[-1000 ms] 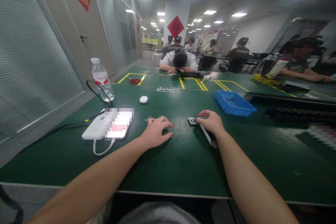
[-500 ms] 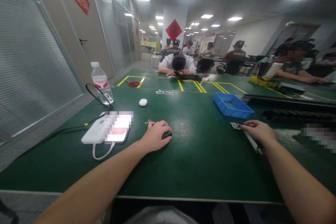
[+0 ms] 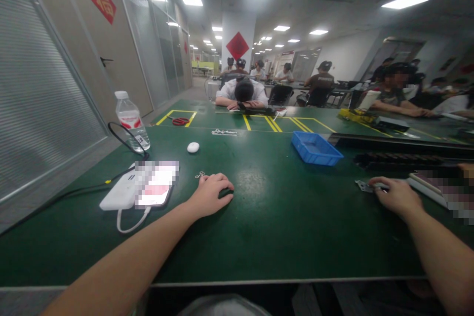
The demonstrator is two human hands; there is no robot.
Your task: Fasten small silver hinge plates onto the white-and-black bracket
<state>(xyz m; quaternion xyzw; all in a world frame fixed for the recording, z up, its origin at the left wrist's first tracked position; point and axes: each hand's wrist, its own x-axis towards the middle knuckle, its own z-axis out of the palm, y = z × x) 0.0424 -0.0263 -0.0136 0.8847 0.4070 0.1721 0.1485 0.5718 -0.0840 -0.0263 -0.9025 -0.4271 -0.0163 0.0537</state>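
Note:
My left hand (image 3: 213, 195) rests on the green table (image 3: 281, 237), palm down, fingers loosely curved and the thumb apart from them. Nothing shows in it. Several small ring-like parts (image 3: 200, 175) lie just beyond its knuckles. Over at the right, my right hand (image 3: 400, 197) has its fingers closed on a silver metal piece (image 3: 363, 186) with a flat, holed end pointing left. The rest of that piece is hidden by the hand. Beyond and left of this hand stands a blue plastic tray (image 3: 316, 155).
On the left are a water bottle (image 3: 132, 123), a white power bank (image 3: 118, 192) cabled to a phone (image 3: 159, 185), and a white earbud case (image 3: 193, 147). Red scissors (image 3: 180, 121) lie farther back. A long black part (image 3: 403, 160) and a blurred-out object (image 3: 433, 187) lie right. Across, a person (image 3: 242, 91) leans on the table.
My right hand has moved right with the metal piece, away from the blue tray. My left hand stays on the table. The view has turned slightly right.

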